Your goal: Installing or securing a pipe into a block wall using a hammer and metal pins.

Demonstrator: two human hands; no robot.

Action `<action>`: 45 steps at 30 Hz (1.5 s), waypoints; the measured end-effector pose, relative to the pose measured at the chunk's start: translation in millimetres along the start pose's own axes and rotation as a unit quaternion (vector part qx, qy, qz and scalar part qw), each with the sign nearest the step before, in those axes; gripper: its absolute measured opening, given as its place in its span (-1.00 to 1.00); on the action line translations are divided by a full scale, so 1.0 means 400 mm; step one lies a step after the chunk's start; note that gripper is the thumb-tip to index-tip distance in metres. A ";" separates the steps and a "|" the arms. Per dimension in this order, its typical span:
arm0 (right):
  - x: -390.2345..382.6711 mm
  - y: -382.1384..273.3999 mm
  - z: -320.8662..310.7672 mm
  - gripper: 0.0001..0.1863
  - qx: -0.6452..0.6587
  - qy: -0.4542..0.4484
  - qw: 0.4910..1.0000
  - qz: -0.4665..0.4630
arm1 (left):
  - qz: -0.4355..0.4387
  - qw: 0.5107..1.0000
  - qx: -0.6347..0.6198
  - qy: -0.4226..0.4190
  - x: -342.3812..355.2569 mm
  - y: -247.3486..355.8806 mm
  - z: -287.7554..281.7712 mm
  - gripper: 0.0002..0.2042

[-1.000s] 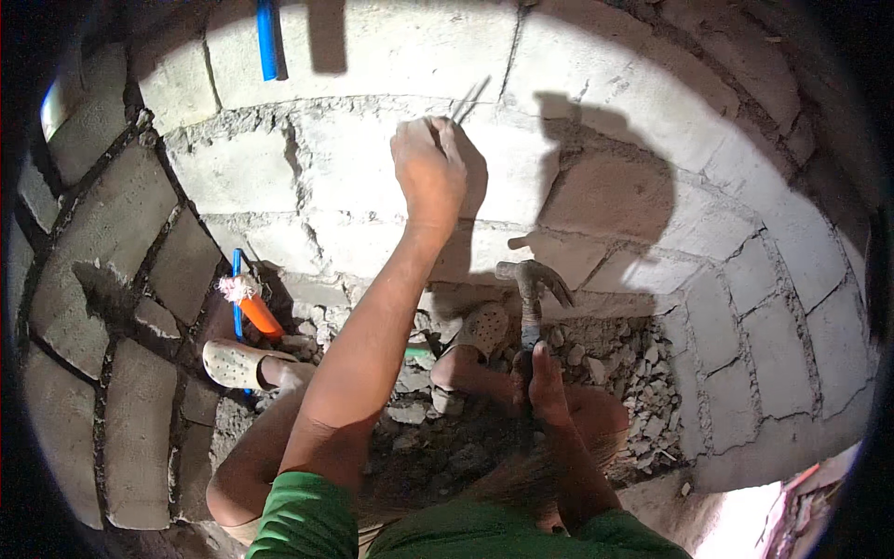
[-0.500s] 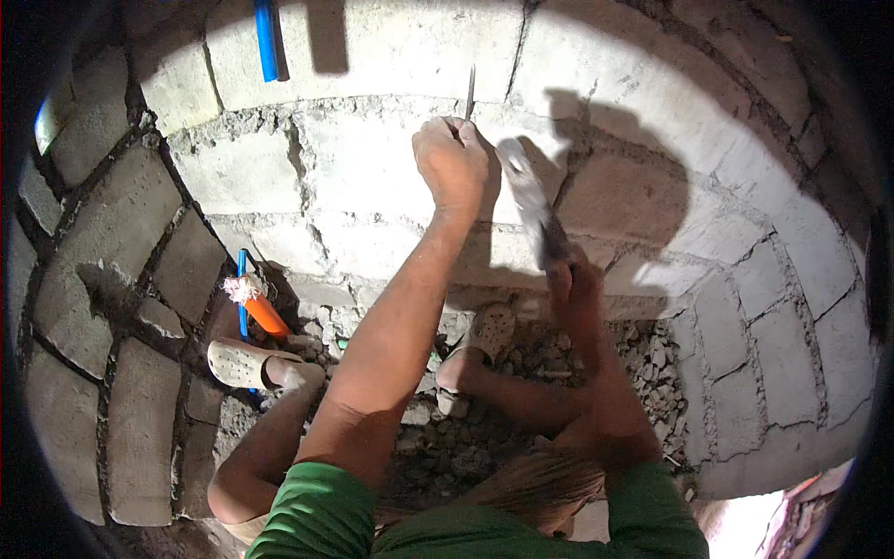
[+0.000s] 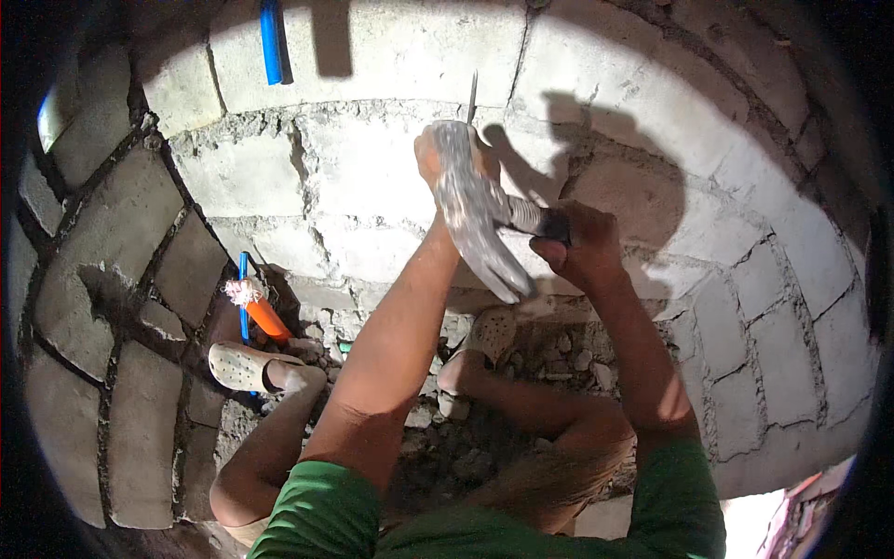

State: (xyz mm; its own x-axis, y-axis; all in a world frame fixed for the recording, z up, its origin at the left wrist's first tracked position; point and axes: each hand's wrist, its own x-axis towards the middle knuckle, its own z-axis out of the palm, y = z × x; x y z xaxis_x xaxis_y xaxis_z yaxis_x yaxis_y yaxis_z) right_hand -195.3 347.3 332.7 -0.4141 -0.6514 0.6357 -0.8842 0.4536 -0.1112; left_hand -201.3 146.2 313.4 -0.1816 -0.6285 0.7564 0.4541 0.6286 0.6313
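My left hand (image 3: 426, 160) is closed around a thin, dark metal spike (image 3: 473, 95), whose narrow end sticks up past my fingers against the block wall (image 3: 363, 149). Whether it is a chisel or a large nail, I cannot tell. In my right hand (image 3: 589, 244) is a claw hammer (image 3: 470, 200), gripped by its dark handle. Its blurred metal head passes in front of my left hand and wrist, hiding most of the fingers. Contact between the hammer and the spike is hidden.
A blue pipe (image 3: 270, 42) projects from the upper wall. Lower left, an orange tube (image 3: 267, 319) with frayed white material stands by another blue pipe (image 3: 244, 279). My feet, in beige clogs (image 3: 240, 366), rest by broken rubble (image 3: 470, 456). Block walls curve round both sides.
My right hand has swung the hammer up and left, from beside my left hand to in front of it. My left hand and the spike have stayed almost in place.
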 end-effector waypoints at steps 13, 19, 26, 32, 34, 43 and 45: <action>0.083 0.058 -0.013 -0.45 -0.094 -0.113 0.977 0.155 | -0.025 0.997 -0.076 0.008 0.009 0.004 0.009 -0.79; -0.103 -0.030 0.032 -0.53 0.163 0.011 0.966 0.200 | -0.259 0.949 -0.172 -0.052 0.027 0.035 -0.077 -0.86; -0.692 -0.095 0.353 -0.41 0.435 -0.078 0.796 0.413 | -0.468 0.712 -0.503 -0.148 -0.078 0.031 -0.410 -0.93; -0.709 -0.312 0.414 -0.31 0.422 -0.402 0.657 0.478 | -0.472 0.765 -0.417 -0.131 -0.125 0.041 -0.592 -0.94; -0.712 -0.351 0.448 -0.31 0.408 -0.454 0.642 0.464 | -0.463 0.760 -0.431 -0.151 -0.153 0.025 -0.657 -0.92; -0.986 -0.393 0.636 -0.22 0.197 -0.682 0.653 0.263 | -0.501 0.789 -0.328 -0.136 -0.233 -0.005 -0.770 -0.82; -0.775 -0.491 0.477 -0.40 0.146 -0.741 0.629 0.184 | -0.511 0.790 -0.317 -0.118 -0.260 -0.026 -0.848 -0.83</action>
State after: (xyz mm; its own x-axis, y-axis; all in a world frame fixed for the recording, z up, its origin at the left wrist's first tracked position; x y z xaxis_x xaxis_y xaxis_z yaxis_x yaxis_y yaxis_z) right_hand 65.6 344.2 11.7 -0.1588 -0.4842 -0.8604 -0.5817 0.7500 -0.3148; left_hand 108.7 49.6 170.2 -0.8598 -0.5095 -0.0344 0.2979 -0.5552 0.7765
